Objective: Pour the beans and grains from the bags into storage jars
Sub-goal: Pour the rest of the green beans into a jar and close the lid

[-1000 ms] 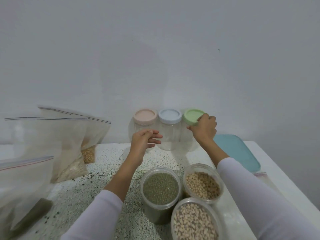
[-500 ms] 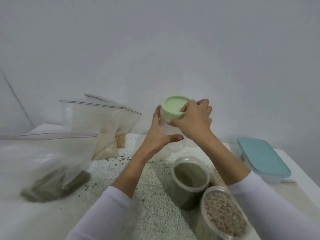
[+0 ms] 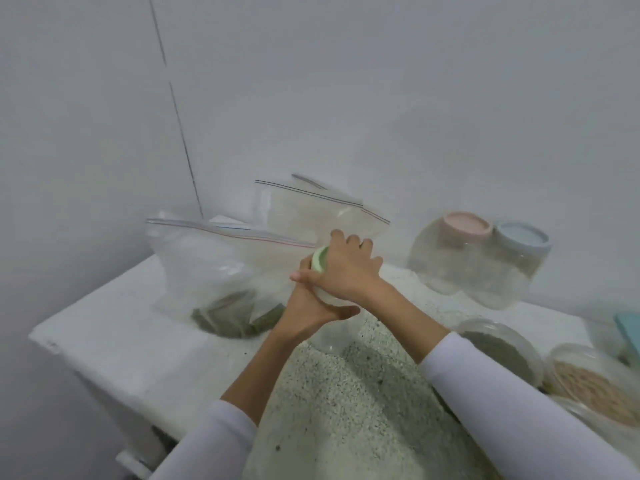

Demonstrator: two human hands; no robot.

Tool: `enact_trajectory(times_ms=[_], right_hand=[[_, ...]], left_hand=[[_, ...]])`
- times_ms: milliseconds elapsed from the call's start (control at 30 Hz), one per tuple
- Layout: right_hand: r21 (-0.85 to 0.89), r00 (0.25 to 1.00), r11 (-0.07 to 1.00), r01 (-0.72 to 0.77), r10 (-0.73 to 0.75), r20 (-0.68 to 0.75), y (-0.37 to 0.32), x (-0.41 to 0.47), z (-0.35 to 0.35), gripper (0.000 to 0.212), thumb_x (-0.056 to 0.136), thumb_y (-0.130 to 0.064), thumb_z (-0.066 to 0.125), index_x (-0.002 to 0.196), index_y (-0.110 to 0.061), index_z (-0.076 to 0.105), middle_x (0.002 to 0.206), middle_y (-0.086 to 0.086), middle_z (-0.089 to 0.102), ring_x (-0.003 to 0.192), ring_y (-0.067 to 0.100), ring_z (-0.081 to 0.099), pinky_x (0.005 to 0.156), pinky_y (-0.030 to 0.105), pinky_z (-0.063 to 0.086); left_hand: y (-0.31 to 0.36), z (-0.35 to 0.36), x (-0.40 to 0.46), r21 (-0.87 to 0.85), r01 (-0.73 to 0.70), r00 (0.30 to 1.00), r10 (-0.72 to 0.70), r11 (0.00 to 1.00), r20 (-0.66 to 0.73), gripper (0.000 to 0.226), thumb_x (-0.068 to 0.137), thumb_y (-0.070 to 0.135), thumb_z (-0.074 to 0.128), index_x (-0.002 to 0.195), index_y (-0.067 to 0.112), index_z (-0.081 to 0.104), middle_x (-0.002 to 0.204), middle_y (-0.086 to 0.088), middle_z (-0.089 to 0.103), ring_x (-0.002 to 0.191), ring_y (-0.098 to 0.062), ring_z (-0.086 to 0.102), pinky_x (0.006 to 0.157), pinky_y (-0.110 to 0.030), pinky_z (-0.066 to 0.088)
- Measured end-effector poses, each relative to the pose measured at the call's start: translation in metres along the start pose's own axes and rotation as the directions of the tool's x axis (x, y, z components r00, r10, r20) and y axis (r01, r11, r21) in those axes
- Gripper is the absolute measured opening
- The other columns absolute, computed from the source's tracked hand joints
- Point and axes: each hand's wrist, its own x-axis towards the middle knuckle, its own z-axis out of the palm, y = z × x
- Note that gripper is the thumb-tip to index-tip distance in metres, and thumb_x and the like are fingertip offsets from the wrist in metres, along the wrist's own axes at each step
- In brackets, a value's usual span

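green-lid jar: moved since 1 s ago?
Yes. The green-lid jar has left its spot right of the blue-lid jar by the wall; now it is left of the pink-lid jar, gripped by both hands near the bags.

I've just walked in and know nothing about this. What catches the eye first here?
First, the two hands at the centre: the right hand curls over a green lid while the left hand holds the clear jar beneath it. Behind them to the left stands a zip bag with green beans at its bottom. At the back right, two empty jars with a pink lid and a blue lid wait by the wall.
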Motion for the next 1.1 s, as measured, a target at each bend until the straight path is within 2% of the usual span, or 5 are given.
enact_trajectory(times_ms=[400, 600, 800, 967, 1100], right_hand=[[-0.049, 0.898, 0.898, 0.437, -0.434, 0.073, 0.008, 0.01, 0.021, 0.066, 0.07, -0.053, 0.066, 0.126, -0.023, 0.049, 0.128, -0.005, 0.047, 0.119, 0.018, 0.037, 0.101, 0.044, 0.031], [0.736, 0.77, 0.577, 0.355, -0.626, 0.12, 0.003, -0.01, -0.015, 0.021, 0.084, -0.021, 0.069, 0.074, -0.002, 0.069, 0.072, 0.012, 0.07, 0.071, 0.022, 0.064, 0.081, 0.03, 0.05], [-0.353, 0.907, 0.841, 0.411, -0.341, 0.245, -0.004, 0.005, -0.01, 0.088, 0.076, -0.069, 0.058, 0.145, -0.022, 0.031, 0.143, 0.008, 0.038, 0.129, 0.03, 0.038, 0.105, 0.046, 0.032], [0.122, 0.71, 0.843, 0.525, -0.512, 0.484, 0.005, 0.009, -0.029, 0.093, 0.074, -0.021, 0.08, 0.148, -0.029, 0.024, 0.149, -0.002, 0.024, 0.137, 0.016, 0.024, 0.113, 0.035, 0.022], [-0.156, 0.879, 0.883, 0.444, -0.394, 0.269, -0.001, 0.012, -0.019, 0.085, 0.079, -0.056, 0.065, 0.147, -0.024, 0.027, 0.15, 0.001, 0.027, 0.139, 0.023, 0.026, 0.112, 0.052, 0.018]], left_hand=[[-0.025, -0.03, -0.019, -0.157, 0.071, 0.994, -0.056, 0.985, 0.096, 0.107, 0.053, -0.001, 0.09, 0.137, 0.024, 0.027, 0.129, -0.002, 0.05, 0.118, -0.013, 0.054, 0.094, -0.024, 0.049], [-0.027, -0.031, -0.021, -0.181, 0.044, 0.988, -0.015, 0.982, 0.156, 0.1, 0.059, 0.005, 0.089, 0.132, 0.038, 0.028, 0.136, -0.009, 0.045, 0.125, -0.021, 0.051, 0.101, -0.031, 0.047], [-0.029, -0.03, -0.02, -0.176, 0.073, 0.984, -0.042, 0.982, 0.173, 0.114, 0.056, 0.008, 0.091, 0.143, 0.025, 0.02, 0.134, -0.003, 0.05, 0.122, -0.013, 0.054, 0.096, -0.025, 0.048], [-0.028, -0.034, -0.019, -0.152, 0.126, 0.975, -0.094, 0.98, 0.202, 0.114, 0.056, 0.014, 0.091, 0.133, 0.046, 0.013, 0.135, 0.012, 0.042, 0.124, -0.007, 0.046, 0.105, -0.029, 0.041], [-0.031, -0.034, -0.02, -0.12, 0.126, 0.977, -0.102, 0.985, 0.19, 0.107, 0.055, 0.018, 0.092, 0.134, 0.034, 0.022, 0.127, 0.009, 0.047, 0.121, -0.01, 0.047, 0.091, -0.015, 0.044]])
